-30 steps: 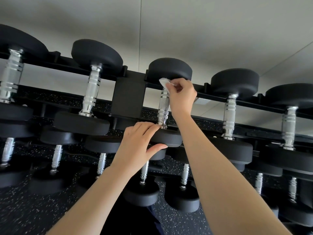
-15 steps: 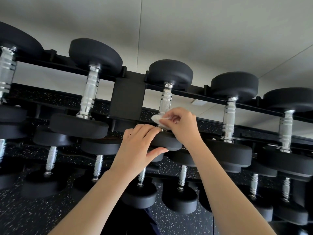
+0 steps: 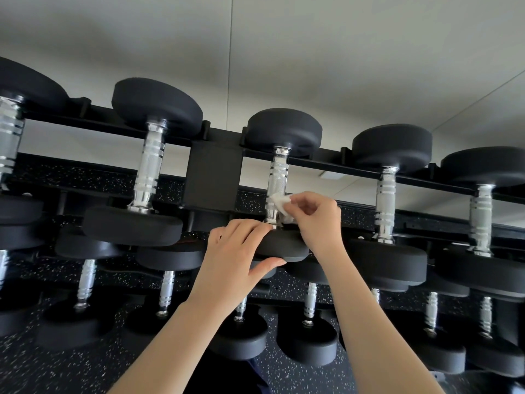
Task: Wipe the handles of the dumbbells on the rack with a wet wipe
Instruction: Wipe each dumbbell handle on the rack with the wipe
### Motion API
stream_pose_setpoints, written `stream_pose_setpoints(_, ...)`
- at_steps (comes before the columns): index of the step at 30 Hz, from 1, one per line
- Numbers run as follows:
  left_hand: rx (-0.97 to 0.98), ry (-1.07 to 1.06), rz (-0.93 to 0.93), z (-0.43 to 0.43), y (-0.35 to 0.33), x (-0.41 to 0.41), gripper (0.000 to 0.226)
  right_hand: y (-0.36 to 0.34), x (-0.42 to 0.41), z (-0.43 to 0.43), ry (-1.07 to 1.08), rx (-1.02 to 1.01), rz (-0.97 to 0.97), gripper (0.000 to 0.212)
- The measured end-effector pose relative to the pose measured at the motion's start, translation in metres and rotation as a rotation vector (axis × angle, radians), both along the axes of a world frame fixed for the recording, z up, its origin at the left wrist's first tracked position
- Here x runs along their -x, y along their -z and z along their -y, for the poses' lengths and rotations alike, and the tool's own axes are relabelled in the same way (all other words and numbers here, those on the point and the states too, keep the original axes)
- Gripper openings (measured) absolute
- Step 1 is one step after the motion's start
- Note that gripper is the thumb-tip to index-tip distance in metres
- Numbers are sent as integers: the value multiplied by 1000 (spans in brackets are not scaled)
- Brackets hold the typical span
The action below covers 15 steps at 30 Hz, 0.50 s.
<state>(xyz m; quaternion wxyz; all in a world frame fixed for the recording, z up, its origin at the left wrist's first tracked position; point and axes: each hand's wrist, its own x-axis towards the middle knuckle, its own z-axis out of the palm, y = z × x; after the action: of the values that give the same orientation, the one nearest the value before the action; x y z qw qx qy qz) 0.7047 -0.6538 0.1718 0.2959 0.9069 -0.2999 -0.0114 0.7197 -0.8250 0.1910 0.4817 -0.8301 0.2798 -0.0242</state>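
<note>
My right hand (image 3: 318, 220) pinches wet wipe (image 3: 279, 201) against lower end of chrome handle (image 3: 277, 180), centre frame. My left hand (image 3: 235, 257) grips near head (image 3: 281, 247) of same dumbbell, fingers on top, thumb beneath. Black rack (image 3: 211, 174) spans frame; pale wall (image 3: 284, 52) above, black speckled floor (image 3: 42, 365) lower left.

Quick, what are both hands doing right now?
Left hand: grips the dumbbell's near head.
Right hand: pinches the wet wipe against the handle.

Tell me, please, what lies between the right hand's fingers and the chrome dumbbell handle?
A crumpled white wet wipe, pinched by the right hand against the chrome handle; head view.
</note>
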Motion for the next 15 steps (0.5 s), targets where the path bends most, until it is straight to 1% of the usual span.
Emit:
stream_pose_setpoints(4,-12,2,8,0,0,-1,53,-2,-24,-2,103,-5,70,7)
stream_pose_setpoints(8,-15,8,21,-1,1,-1,53,-3,-48,2,152,-3,150,9)
stream_pose_setpoints(15,-19,19,29,-1,1,-2,53,7,-61,5,215,-123,204,6)
